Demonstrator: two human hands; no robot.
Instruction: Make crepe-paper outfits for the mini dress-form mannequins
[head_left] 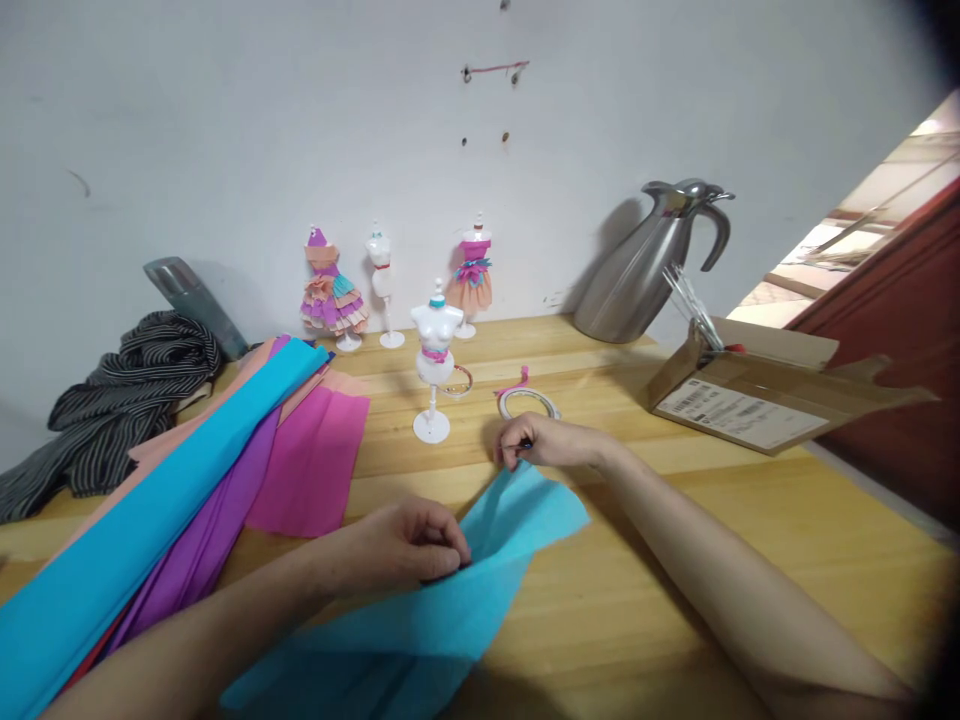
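Note:
A sheet of light blue crepe paper [480,590] spreads over the table's near side, folded and raised along its middle. My left hand [424,540] is closed on the fold, thumb and fingers pinching it. Near the paper's far tip, my right hand [532,440] is closed, with the tip at its fingers. A small dark object [527,444] shows in that hand, too little visible to name. Just beyond stands a white mini dress form [435,345] with a blue neck band and a pink waist band. A roll of white tape [504,402] lies behind my right hand.
Blue [172,470], purple and peach crepe rolls lie at left beside a pink sheet [319,460], a striped cloth [142,390] and a bottle [196,305]. Several dress forms [334,290] line the wall. A steel jug [637,265] and cardboard box [750,395] stand right.

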